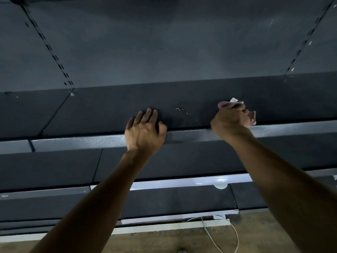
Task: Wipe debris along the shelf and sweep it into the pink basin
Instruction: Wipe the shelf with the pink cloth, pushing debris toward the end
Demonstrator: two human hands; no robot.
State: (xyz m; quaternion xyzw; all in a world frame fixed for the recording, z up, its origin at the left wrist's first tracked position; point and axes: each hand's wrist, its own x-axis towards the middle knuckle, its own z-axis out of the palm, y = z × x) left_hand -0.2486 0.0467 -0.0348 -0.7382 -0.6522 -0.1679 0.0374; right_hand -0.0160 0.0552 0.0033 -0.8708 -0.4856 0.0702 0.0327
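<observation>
Left hand (145, 130) flat on dark shelf (109, 114), fingers spread and straight, pointing toward back panel (164, 48). Right hand (231, 120) fisted around pink cloth (252, 117), bunched, ends showing at both sides of fist; long axis not discernible. Pale debris specks (182, 111) on shelf between hands. Shelf long axis left–right. White cable (235, 234) on floor below.

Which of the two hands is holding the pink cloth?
The right hand grips the pink cloth on the shelf. The left hand holds nothing; its fingers rest spread on the shelf.
</observation>
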